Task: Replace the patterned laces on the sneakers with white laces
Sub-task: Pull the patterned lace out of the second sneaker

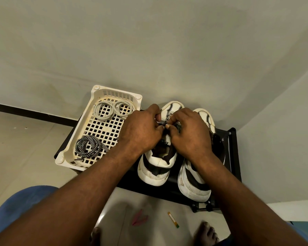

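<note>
We see both sneakers side by side on the black rack (233,157), toes towards its far edge. Over the left sneaker (155,167), the left hand (140,132) and right hand (188,134) meet, fingers pinching its patterned lace (163,123). The right sneaker (194,185) sits just beside. The basket (118,91) at the rack's left edge holds coiled white laces (96,111) and a loose patterned lace (89,146).

Bare left hand (140,133) and right hand (189,134), bare forearms (89,183), bare toes (207,232), blue garment (25,201) on the legs.

Basket (73,139) left, wall (167,50) behind sneakers (154,172)
</note>
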